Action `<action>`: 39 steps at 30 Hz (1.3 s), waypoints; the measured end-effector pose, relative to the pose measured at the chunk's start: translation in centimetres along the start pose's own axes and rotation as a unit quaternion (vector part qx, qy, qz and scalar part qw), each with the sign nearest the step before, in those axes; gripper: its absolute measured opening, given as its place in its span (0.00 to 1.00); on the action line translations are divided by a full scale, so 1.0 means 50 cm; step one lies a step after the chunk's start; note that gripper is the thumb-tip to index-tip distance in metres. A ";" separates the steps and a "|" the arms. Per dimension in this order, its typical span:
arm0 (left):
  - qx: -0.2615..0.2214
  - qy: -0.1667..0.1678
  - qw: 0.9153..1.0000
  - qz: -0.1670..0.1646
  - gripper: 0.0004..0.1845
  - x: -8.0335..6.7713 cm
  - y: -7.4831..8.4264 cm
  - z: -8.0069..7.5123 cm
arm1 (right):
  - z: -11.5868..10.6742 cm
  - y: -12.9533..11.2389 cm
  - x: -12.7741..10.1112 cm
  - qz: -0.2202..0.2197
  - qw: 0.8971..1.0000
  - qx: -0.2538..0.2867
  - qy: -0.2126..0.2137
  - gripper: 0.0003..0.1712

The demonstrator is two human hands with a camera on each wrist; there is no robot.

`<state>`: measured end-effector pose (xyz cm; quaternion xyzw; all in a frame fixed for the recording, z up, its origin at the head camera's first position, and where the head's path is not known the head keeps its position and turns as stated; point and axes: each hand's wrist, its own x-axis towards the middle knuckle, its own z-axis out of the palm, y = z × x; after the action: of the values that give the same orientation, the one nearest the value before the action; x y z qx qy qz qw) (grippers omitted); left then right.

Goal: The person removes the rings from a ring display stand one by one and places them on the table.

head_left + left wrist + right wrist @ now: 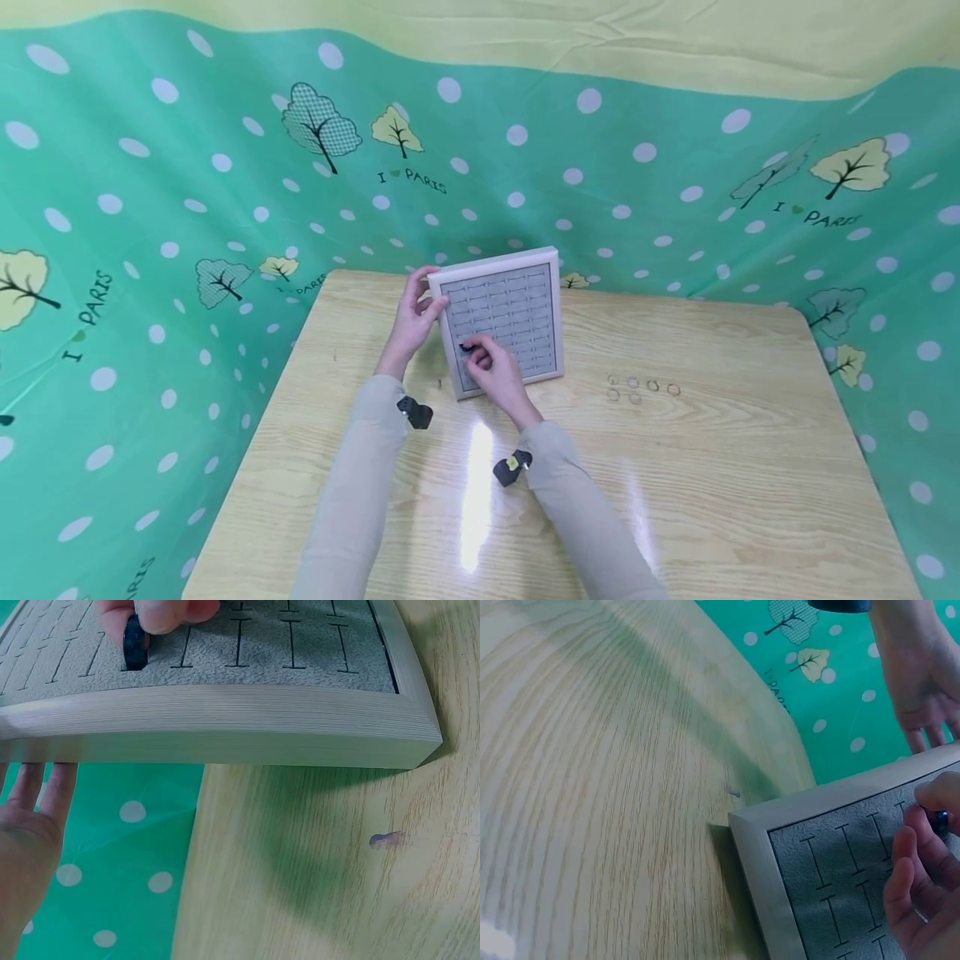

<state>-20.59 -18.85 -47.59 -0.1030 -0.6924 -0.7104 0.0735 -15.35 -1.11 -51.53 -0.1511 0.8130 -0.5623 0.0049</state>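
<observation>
A ring display board [558, 325] with a pale frame and a grey slotted pad leans back on the table. My left hand [409, 327] grips its upper left edge, thumb on the front and fingers behind. My right hand [497, 375] pinches a black ring [135, 646] between thumb and fingertips. In the left wrist view the ring stands upright at a slot of the pad [217, 645], its lower rim touching the fabric. Fingers hide part of the ring in the right wrist view.
Several thin rings [648, 384] lie on the wooden table [735, 433] to the right of the board. A small dark mark [386, 840] shows on the wood left of the board. A green dotted cloth [517, 175] hangs behind and at both sides.
</observation>
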 end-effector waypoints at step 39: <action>0.003 -0.007 1.000 -0.010 0.26 -0.014 0.047 0.015 | -0.026 -0.066 -0.056 -0.035 0.991 0.115 0.061 0.05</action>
<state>-19.32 -18.21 -45.49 -0.1009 -0.6961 -0.7081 0.0620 -12.10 -0.27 -48.46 -0.1428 0.7363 -0.6598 -0.0471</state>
